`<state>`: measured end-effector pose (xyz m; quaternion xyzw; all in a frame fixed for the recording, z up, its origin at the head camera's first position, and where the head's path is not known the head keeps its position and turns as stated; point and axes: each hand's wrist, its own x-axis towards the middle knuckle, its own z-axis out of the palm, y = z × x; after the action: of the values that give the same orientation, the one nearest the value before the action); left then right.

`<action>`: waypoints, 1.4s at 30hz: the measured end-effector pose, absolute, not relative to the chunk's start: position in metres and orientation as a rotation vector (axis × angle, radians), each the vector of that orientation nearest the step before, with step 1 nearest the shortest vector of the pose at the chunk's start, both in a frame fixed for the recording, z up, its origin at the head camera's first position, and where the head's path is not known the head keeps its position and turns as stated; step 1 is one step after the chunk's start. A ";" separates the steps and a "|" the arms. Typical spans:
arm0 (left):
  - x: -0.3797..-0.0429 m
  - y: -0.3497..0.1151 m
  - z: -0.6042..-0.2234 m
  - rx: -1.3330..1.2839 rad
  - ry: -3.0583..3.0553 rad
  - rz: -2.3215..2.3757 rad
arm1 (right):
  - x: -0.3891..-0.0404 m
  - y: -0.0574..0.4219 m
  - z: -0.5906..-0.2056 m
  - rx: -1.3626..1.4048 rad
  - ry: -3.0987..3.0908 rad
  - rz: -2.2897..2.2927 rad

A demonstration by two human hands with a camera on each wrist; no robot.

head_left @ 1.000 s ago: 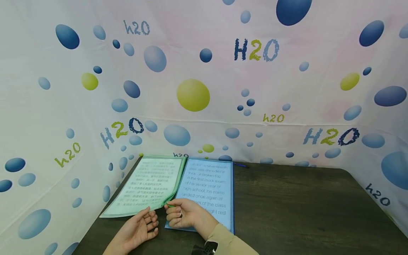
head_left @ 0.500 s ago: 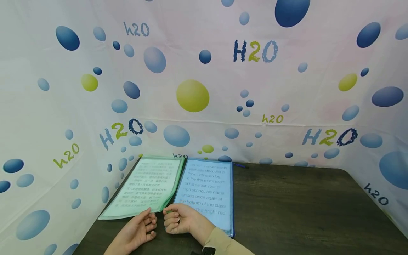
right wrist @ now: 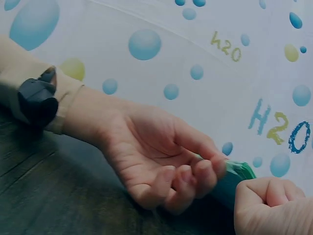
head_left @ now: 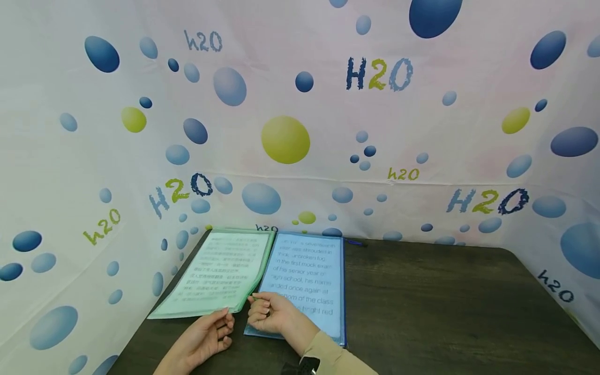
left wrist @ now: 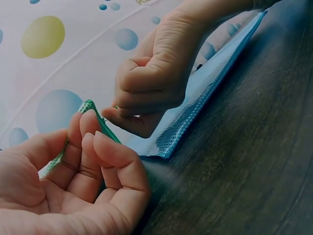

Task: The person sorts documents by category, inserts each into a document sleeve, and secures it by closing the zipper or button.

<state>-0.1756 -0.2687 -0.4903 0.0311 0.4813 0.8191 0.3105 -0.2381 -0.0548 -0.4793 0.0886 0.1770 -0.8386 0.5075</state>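
Note:
A green mesh zipper file bag (head_left: 220,271) with a printed sheet inside lies at the left, its near right corner raised. My left hand (head_left: 202,333) pinches the near edge by that corner; in the left wrist view, green mesh (left wrist: 88,105) shows behind its fingers. My right hand (head_left: 278,315) has thumb and forefinger pinched on a small green zipper pull at the bag's right edge, mostly hidden by the fingers. Under the right hand lies a blue mesh zipper file bag (head_left: 304,265) holding a sheet of English text.
Both bags lie on a dark wooden table (head_left: 436,302). A blue pen-like strip (head_left: 356,242) sits by the blue bag's far right corner. A white curtain (head_left: 328,120) printed with dots and "H2O" stands behind and at the sides.
My right hand first drew in toward the bag's near corner, then moved away up along its right edge. My left hand stays at the near edge.

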 end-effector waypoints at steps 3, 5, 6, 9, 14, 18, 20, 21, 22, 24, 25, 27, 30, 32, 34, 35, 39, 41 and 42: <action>-0.175 -0.269 -0.490 0.056 1.255 2.179 | -0.243 -0.054 -0.480 0.215 0.404 -2.025; -0.174 -0.269 -0.489 0.042 1.250 2.189 | -0.247 -0.054 -0.480 0.214 0.380 -2.028; -0.174 -0.269 -0.489 0.037 1.246 2.193 | -0.249 -0.054 -0.479 0.214 0.364 -2.030; -0.175 -0.269 -0.489 0.025 1.236 2.202 | -0.255 -0.054 -0.479 0.200 0.340 -2.033; -0.175 -0.270 -0.488 0.004 1.230 2.211 | -0.263 -0.054 -0.478 0.188 0.340 -2.027; -0.174 -0.270 -0.488 0.000 1.225 2.215 | -0.270 -0.054 -0.479 0.188 0.353 -2.047; -0.174 -0.271 -0.488 0.000 1.219 2.217 | -0.273 -0.054 -0.480 0.184 0.360 -2.054; -0.174 -0.271 -0.489 -0.001 1.215 2.219 | -0.275 -0.055 -0.480 0.182 0.366 -2.055; -0.174 -0.271 -0.489 -0.001 1.214 2.219 | -0.277 -0.055 -0.480 0.182 0.368 -2.051; -0.173 -0.271 -0.489 -0.002 1.208 2.222 | -0.280 -0.055 -0.481 0.183 0.376 -2.045; -0.173 -0.271 -0.489 0.000 1.208 2.223 | -0.282 -0.055 -0.480 0.186 0.385 -2.041; -0.174 -0.271 -0.490 0.006 1.208 2.228 | -0.285 -0.055 -0.480 0.192 0.401 -2.040; -0.174 -0.270 -0.490 0.011 1.208 2.234 | -0.290 -0.057 -0.479 0.196 0.438 -2.047; -0.173 -0.270 -0.490 0.010 1.208 2.241 | -0.294 -0.058 -0.477 0.200 0.470 -2.049; -0.173 -0.270 -0.489 0.008 1.209 2.244 | -0.297 -0.060 -0.475 0.204 0.500 -2.048; -0.173 -0.271 -0.489 0.007 1.209 2.245 | -0.298 -0.060 -0.474 0.206 0.518 -2.050; -0.172 -0.271 -0.488 0.002 1.218 2.243 | -0.305 -0.062 -0.473 0.219 0.572 -2.062; -0.172 -0.271 -0.488 0.001 1.228 2.239 | -0.310 -0.062 -0.473 0.228 0.600 -2.072; -0.172 -0.270 -0.488 0.001 1.234 2.237 | -0.312 -0.062 -0.473 0.231 0.611 -2.077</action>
<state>-0.1721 -0.2704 -0.4880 0.0005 0.4625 0.8381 0.2892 -0.3120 -0.0617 -0.4728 0.0939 0.2484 -0.8452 0.4637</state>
